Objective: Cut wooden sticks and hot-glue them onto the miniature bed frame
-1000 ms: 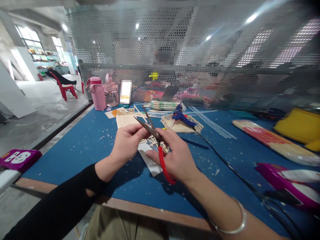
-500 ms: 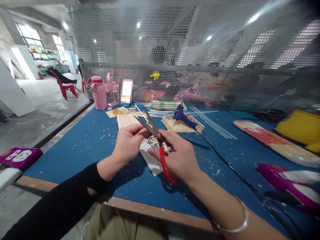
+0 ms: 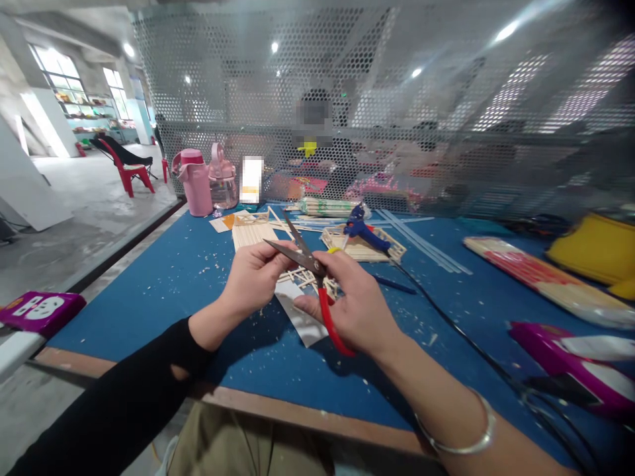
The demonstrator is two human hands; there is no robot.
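My right hand (image 3: 354, 301) grips a pair of scissors (image 3: 330, 324) with red handles, its dark blades parted and pointing up and left. My left hand (image 3: 253, 274) pinches thumb and fingers together right at the blades. Whatever is between those fingertips is too small to make out. Beneath the hands, short cut wooden sticks (image 3: 303, 281) lie in a loose heap, partly over a white sheet of paper (image 3: 302, 320). Just behind my left hand is a flat panel of wooden sticks (image 3: 251, 233). A blue glue gun (image 3: 367, 235) rests on a low stick-built frame (image 3: 354, 252).
Pink bottles (image 3: 197, 188) stand at the back left, before a perforated metal screen (image 3: 223, 86). Clear glue sticks (image 3: 426, 244) and a bagged bundle of sticks (image 3: 540, 281) lie to the right. A black cable (image 3: 461, 337) crosses the blue tabletop (image 3: 163, 297). Behind the screen sits a person.
Both hands have shifted very slightly upward together with the scissors. The blades stay parted, and the things on the table lie as before.
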